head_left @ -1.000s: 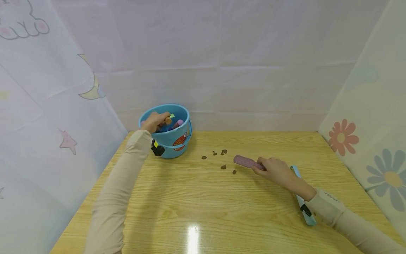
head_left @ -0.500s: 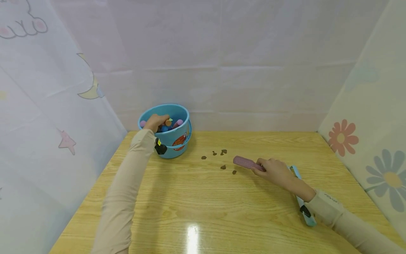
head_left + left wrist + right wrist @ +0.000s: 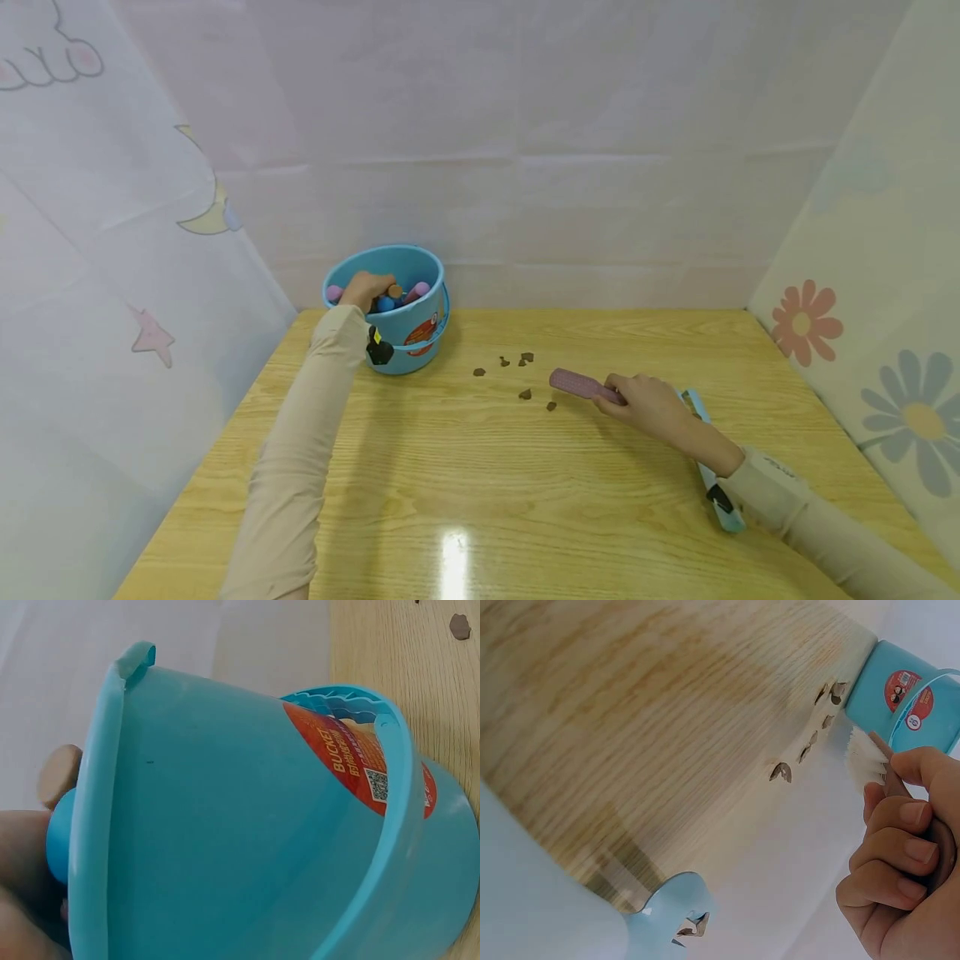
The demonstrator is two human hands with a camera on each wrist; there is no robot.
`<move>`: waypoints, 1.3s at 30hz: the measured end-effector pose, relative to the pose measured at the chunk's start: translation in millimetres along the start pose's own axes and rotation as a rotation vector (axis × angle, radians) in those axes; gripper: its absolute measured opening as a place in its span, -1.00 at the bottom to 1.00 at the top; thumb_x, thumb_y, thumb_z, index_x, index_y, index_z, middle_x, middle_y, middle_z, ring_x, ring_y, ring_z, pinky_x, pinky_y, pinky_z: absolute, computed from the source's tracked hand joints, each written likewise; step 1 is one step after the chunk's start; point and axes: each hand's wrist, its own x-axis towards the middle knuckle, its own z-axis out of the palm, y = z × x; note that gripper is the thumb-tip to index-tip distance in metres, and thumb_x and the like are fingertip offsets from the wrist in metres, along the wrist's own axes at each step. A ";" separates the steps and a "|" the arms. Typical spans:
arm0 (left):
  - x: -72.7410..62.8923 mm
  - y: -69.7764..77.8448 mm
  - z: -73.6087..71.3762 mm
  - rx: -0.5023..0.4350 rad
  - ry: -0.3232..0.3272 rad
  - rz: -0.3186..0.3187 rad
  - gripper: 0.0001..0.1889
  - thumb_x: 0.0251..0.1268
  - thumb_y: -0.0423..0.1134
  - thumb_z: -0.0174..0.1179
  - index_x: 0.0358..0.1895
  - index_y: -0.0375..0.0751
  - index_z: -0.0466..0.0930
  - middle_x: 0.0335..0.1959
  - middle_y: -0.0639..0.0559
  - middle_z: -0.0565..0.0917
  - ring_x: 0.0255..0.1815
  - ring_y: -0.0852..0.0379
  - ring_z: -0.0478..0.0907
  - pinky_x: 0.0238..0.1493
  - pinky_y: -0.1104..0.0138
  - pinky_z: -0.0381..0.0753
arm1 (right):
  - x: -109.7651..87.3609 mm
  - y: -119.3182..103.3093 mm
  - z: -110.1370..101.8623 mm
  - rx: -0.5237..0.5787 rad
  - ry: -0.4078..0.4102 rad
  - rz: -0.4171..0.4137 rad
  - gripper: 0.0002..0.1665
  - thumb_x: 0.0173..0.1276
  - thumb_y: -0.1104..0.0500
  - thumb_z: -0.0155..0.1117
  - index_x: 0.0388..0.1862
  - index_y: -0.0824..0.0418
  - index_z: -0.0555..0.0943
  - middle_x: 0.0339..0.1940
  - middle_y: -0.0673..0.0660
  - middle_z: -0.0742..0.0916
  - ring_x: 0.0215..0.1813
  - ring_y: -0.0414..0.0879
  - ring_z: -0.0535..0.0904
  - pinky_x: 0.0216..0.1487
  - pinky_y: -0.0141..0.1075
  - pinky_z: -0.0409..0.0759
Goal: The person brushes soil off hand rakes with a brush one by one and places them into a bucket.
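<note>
My left hand [image 3: 363, 290] reaches inside the light blue bucket [image 3: 408, 335] at the table's back left. Its fingers are mostly hidden there, beside a brown round-ended piece [image 3: 395, 291] and a blue round-ended piece [image 3: 386, 304]; whether they grip either I cannot tell. Pink rounded pieces [image 3: 417, 291] also lie in the bucket. With curled fingers, my right hand [image 3: 648, 404] holds a mauve brush [image 3: 576, 383] by its handle. Pale bristles [image 3: 864, 755] show in the right wrist view. Several brown scraps [image 3: 525, 394] lie on the table, left of the brush head.
Beneath my right forearm lies a light blue, shallow thing [image 3: 697, 406], partly hidden. In the right wrist view its rounded end [image 3: 679, 892] bears brown scraps. Printed cloth walls [image 3: 570, 208] border the wooden table [image 3: 465, 467] at the back and both sides.
My left hand has lowered slightly into the bucket, and the brown piece beside it sits lower. A blue piece shows more clearly. My right hand and the brush have stayed almost still.
</note>
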 end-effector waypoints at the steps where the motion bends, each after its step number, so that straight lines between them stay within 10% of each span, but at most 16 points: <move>1: 0.7 0.1 0.2 0.011 0.003 -0.007 -0.73 0.28 -0.20 0.01 -0.59 -0.15 0.32 -0.71 0.11 0.34 -0.63 0.21 0.32 -0.36 0.35 0.34 | -0.2 -0.2 -0.2 -0.001 0.000 0.000 -0.77 0.38 0.08 0.32 -0.34 0.24 0.63 -0.80 -0.16 0.31 -0.75 -0.36 0.10 -0.70 -0.48 0.05; 11: 3.0 1.1 -0.2 0.053 -0.012 -0.037 -0.77 0.34 -0.22 0.00 -0.48 -0.19 0.25 -0.56 0.01 0.28 -0.48 0.10 0.28 -0.23 0.25 0.31 | 0.4 -0.9 0.2 -0.014 0.011 -0.008 -0.77 0.37 0.08 0.33 -0.33 0.24 0.64 -0.79 -0.16 0.33 -0.75 -0.36 0.10 -0.70 -0.47 0.06; 27: -4.6 5.5 -2.9 -0.062 0.046 0.031 -0.81 0.29 -0.29 -0.03 -0.49 -0.20 0.48 -0.62 0.02 0.44 -0.71 0.17 0.16 -0.55 0.32 0.22 | 0.5 -1.4 -3.7 -0.021 0.018 0.001 -0.75 0.41 0.06 0.31 -0.30 0.24 0.65 -0.79 -0.16 0.32 -0.75 -0.38 0.08 -0.70 -0.47 0.05; 39: -23.9 13.5 -3.6 -0.025 0.104 0.133 -0.65 0.48 -0.12 -0.07 -0.04 -0.25 0.65 -0.20 -0.07 0.62 -0.65 0.22 0.27 -0.52 0.31 0.33 | 4.0 2.8 -5.2 -0.025 0.025 0.021 -0.75 0.38 0.04 0.34 -0.33 0.22 0.64 -0.80 -0.14 0.31 -0.74 -0.34 0.08 -0.69 -0.46 0.04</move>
